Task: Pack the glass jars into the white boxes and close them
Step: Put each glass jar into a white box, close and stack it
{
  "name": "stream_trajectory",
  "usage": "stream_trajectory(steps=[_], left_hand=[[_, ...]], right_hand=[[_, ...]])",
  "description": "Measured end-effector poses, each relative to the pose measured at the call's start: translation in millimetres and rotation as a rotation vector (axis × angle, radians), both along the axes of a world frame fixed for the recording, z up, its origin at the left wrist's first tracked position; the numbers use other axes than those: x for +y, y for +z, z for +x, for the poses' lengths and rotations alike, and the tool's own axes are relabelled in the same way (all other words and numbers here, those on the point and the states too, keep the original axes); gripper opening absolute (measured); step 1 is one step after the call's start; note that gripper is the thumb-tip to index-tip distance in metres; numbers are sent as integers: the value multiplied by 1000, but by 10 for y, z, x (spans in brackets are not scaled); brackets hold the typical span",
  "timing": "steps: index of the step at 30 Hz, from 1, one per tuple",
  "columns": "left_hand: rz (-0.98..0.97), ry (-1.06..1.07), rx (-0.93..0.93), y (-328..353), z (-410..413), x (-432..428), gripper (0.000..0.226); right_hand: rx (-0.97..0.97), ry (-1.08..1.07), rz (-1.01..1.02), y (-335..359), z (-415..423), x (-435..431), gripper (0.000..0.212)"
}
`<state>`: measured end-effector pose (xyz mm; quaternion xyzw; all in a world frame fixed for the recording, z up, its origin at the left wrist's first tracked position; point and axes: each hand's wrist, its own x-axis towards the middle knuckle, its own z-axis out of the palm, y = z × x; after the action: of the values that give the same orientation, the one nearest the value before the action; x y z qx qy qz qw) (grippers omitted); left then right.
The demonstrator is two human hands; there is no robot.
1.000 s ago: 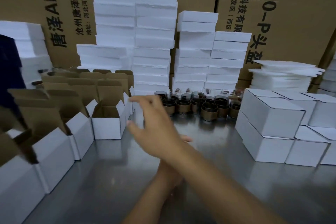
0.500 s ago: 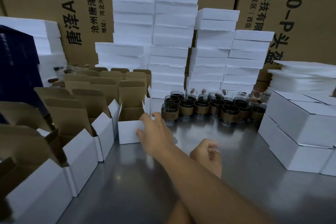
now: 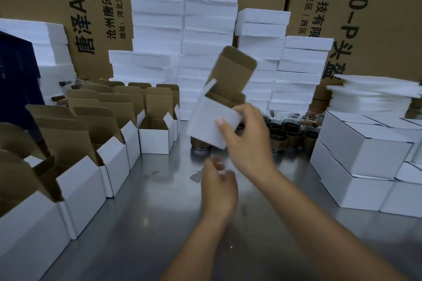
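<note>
My right hand (image 3: pixel 251 143) grips an open white box (image 3: pixel 212 123) by its near right corner and holds it tilted in the air above the metal table (image 3: pixel 148 223). Its brown lid flap stands up, and I cannot see whether anything is inside. Below it, my left hand (image 3: pixel 219 189) hovers over the table with loosely curled fingers and holds nothing. Several glass jars (image 3: pixel 287 134) with brown bands stand in a cluster behind the held box, which partly hides them.
Rows of open white boxes (image 3: pixel 155 137) with raised flaps fill the left side. Closed white boxes (image 3: pixel 365 150) are stacked at the right. White foam stacks (image 3: pixel 182 29) and brown cartons (image 3: pixel 376 18) wall off the back.
My right hand reached left to an open box in the row, gripped it and lifted it up toward the middle. My left hand came out from under the right arm.
</note>
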<state>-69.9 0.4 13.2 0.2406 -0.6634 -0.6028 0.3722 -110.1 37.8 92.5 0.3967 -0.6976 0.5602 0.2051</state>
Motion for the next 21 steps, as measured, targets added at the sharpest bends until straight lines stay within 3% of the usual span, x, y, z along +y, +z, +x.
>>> stream_trajectory(steps=[5, 9, 13, 21], left_hand=[[51, 169, 69, 63, -7, -55, 31], [-32, -14, 42, 68, -1, -17, 43], [-107, -185, -33, 57, -23, 51, 51], [-225, -206, -5, 17, -57, 58, 40]], right_hand=[[-23, -176, 136, -333, -372, 599, 19], [-17, -203, 312, -724, -460, 824, 20], [15, -178, 335, -830, -458, 861, 19], [72, -113, 288, -808, -450, 829, 36]])
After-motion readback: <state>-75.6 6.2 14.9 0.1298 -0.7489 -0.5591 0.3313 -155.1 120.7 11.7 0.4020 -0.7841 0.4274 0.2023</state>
